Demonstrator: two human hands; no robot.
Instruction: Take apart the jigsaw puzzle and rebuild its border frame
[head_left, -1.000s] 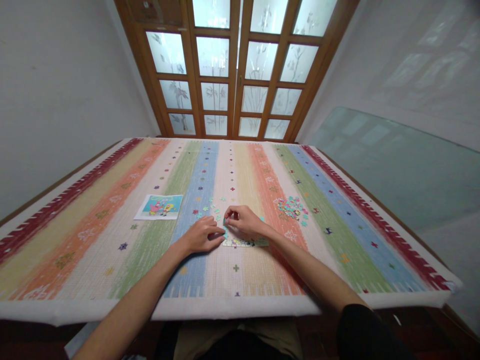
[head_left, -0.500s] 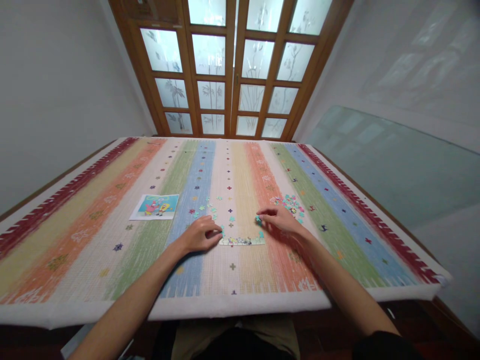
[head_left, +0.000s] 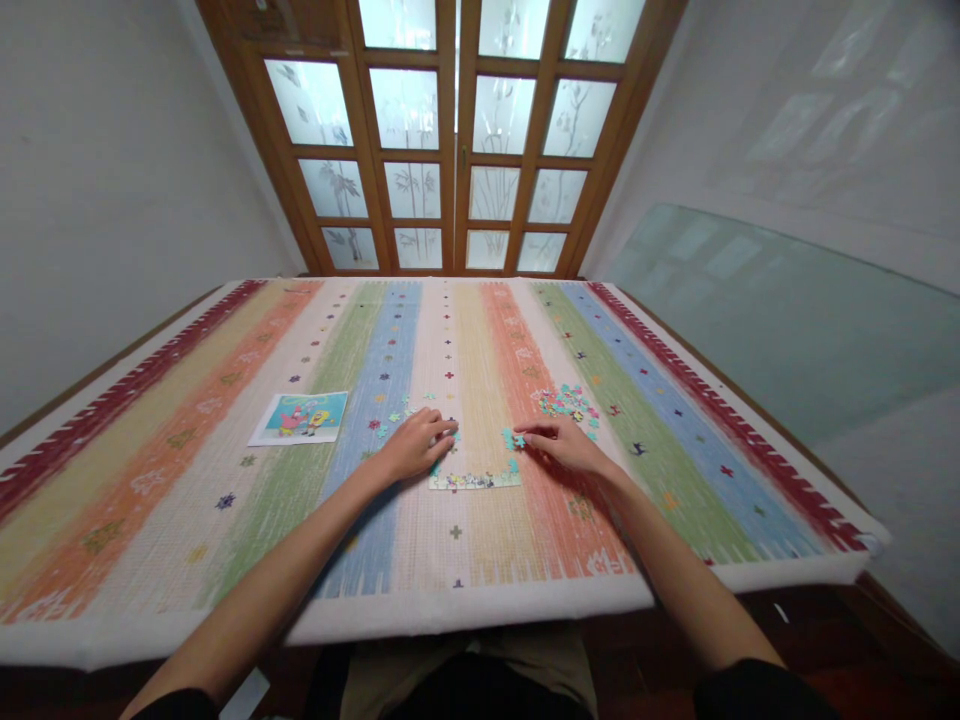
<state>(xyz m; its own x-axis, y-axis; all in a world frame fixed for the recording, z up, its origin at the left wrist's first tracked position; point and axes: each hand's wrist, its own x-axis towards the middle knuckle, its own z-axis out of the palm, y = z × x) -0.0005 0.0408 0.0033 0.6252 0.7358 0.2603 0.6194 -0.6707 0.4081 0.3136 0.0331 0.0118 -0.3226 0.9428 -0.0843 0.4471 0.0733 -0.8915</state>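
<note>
A joined strip of jigsaw pieces (head_left: pixel 474 480) lies on the striped tablecloth (head_left: pixel 187 440) in front of me. My left hand (head_left: pixel 416 446) rests at the strip's left end, fingers curled, fingertips on a small teal piece (head_left: pixel 452 433). My right hand (head_left: pixel 564 446) lies flat at the strip's right end, fingers stretched toward a teal piece (head_left: pixel 513 439) beside its fingertips. A heap of loose pieces (head_left: pixel 568 404) sits just beyond the right hand.
A reference picture card (head_left: pixel 300 417) lies to the left. A few loose pieces (head_left: pixel 397 413) are scattered beyond my left hand. A wooden glazed door (head_left: pixel 442 140) stands behind the table. A glass sheet (head_left: pixel 772 310) leans against the right wall.
My right hand left the spot beside the left hand and moved right to the strip's far end. My left hand slid slightly forward. The view tilted a little.
</note>
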